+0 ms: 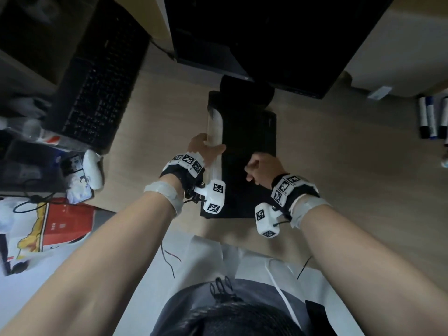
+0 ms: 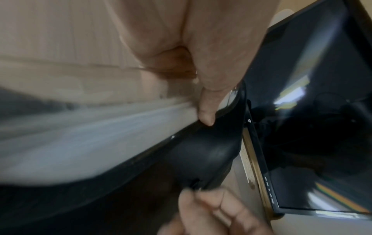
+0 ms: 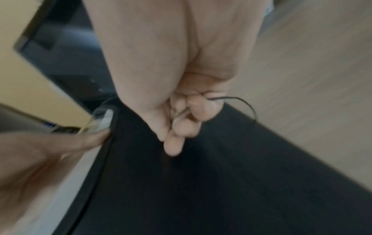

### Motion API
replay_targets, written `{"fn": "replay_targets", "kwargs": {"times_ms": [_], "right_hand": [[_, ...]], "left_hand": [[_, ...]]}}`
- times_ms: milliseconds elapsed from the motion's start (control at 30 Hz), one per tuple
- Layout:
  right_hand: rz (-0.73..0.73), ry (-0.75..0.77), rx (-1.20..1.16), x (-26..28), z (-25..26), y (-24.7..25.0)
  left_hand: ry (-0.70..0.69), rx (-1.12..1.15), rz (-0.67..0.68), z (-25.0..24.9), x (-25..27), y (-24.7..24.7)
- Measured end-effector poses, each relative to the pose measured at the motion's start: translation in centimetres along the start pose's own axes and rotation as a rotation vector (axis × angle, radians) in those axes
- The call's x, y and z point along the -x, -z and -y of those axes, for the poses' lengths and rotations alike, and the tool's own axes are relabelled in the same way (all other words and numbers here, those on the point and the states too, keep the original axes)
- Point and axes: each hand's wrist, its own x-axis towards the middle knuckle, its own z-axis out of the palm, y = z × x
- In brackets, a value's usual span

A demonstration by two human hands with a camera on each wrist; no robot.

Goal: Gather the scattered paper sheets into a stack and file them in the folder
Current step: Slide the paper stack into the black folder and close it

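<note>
A black folder (image 1: 249, 141) lies on the wooden desk (image 1: 339, 166), its cover down. A strip of white paper sheets (image 1: 215, 127) shows along its left side. My left hand (image 1: 208, 147) grips that left edge, thumb pressed on the black cover (image 2: 201, 151) beside the sheets (image 2: 80, 143). My right hand (image 1: 259, 168) is curled into a fist over the folder's near right part. In the right wrist view its fingers (image 3: 193, 114) pinch a thin black elastic cord (image 3: 241, 101) above the cover (image 3: 201, 182).
A black monitor (image 1: 266, 32) and its stand (image 1: 247, 90) sit just behind the folder. A black keyboard (image 1: 97, 88) lies at the left, with a white controller (image 1: 93, 169) and a red-and-white bag (image 1: 68, 221) near it. Markers (image 1: 429, 117) lie at the far right.
</note>
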Motion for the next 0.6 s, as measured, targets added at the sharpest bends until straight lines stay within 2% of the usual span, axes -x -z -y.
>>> {"fn": "replay_targets", "kwargs": {"times_ms": [167, 200, 267, 333, 400, 500, 600], "right_hand": [[0.217, -0.293, 0.066, -0.6, -1.3, 2.4], [0.215, -0.326, 0.095, -0.9, -1.5, 2.7], [0.091, -0.344, 0.063, -1.9, -1.9, 2.8], [-0.058, -0.316, 0.012, -2.7, -2.2, 2.8], [-0.125, -0.281, -0.014, -3.5, -1.7, 2.4], [-0.167, -0.191, 0.105, -4.3, -0.3, 2.0], [-0.171, -0.018, 0.14, -4.0, 1.1, 1.9]], "left_hand": [[-0.026, 0.015, 0.07, -0.1, 0.3, 0.0], [-0.031, 0.015, 0.087, 0.0, 0.6, -0.2], [-0.029, 0.006, 0.099, 0.6, 0.8, -0.4], [-0.036, -0.002, 0.097, 1.0, 0.8, -0.5], [-0.043, 0.0, 0.101, 1.1, 0.7, -0.4], [-0.055, 0.0, 0.106, 0.8, 0.5, -0.2], [-0.06, 0.021, 0.112, 0.5, 0.4, 0.0]]}}
